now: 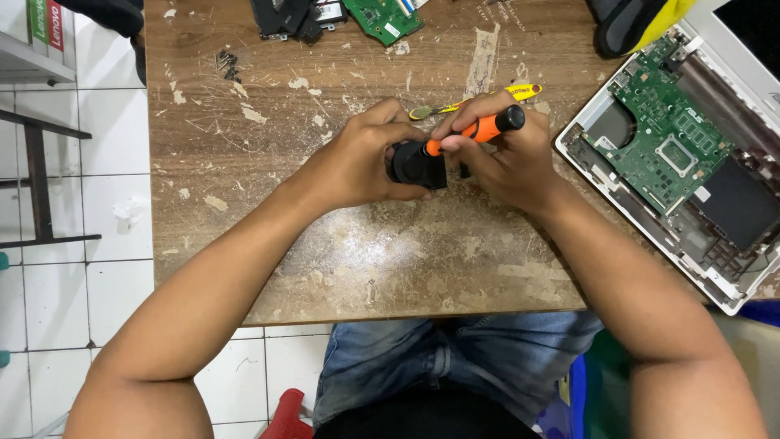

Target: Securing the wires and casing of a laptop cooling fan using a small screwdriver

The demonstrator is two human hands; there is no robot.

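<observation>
My left hand grips a small black fan-like part and holds it against the worn wooden table. My right hand holds an orange and black screwdriver with its tip down on the black part. Both hands meet at the table's middle. A yellow-handled brush lies just behind my right hand.
An opened white laptop with its green board exposed lies at the right edge. A smaller green board and black parts sit at the far edge. Small screws lie far left. White tiled floor is on the left.
</observation>
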